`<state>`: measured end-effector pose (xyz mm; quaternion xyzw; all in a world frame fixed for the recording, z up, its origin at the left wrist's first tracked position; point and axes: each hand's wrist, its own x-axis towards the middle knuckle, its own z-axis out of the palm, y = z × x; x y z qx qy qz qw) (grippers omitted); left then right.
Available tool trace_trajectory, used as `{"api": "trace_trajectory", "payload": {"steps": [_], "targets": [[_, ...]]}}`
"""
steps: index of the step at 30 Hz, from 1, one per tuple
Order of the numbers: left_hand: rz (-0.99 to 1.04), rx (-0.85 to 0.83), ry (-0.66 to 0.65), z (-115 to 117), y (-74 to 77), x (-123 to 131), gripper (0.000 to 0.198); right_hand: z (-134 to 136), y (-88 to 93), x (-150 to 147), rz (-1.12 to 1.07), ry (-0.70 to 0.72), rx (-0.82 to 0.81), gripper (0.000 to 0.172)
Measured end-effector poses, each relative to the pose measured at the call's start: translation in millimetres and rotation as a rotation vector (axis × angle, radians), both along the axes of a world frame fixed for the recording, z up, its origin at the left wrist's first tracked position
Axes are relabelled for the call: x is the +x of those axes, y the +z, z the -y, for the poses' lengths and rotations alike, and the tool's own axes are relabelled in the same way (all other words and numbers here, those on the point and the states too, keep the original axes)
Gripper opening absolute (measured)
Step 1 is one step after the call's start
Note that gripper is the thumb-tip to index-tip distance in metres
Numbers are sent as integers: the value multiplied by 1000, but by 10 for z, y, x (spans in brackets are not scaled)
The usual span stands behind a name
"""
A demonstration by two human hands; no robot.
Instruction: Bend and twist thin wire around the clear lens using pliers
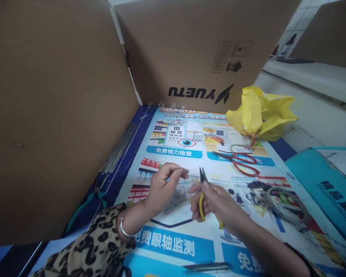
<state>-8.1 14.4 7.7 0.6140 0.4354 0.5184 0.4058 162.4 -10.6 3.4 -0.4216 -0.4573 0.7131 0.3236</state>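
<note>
My left hand (164, 188) is closed in a pinch above the printed sheet, thumb against forefinger. Loops of thin wire (180, 196) show just below its fingertips and seem to be held there, though the pinch itself hides the end. In my right hand (212, 200) is a pair of pliers (202, 206) with yellow handles, its dark narrow jaws pointing up and slightly parted. The jaws stand a short way right of my left fingertips, with nothing visible between them.
Red-handled scissors (245, 163) lie beyond my right hand, near a yellow paper bundle (259, 113). Coiled grey wire (288, 204) and a teal box (328, 188) are at right. Teal-handled pliers (92, 200) lie left, beside a cardboard wall (52, 115). Dark rods (207, 266) lie in front.
</note>
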Motion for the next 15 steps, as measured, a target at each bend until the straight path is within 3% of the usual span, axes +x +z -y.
{"api": "trace_trajectory", "payload": {"steps": [6,15], "targets": [[-33,29,7,25,-20,9,11,111,-17,-92,76,181,6,46],[-92,109,-23,43,-53,9,12,95,-79,-105,90,163,10,49]]}}
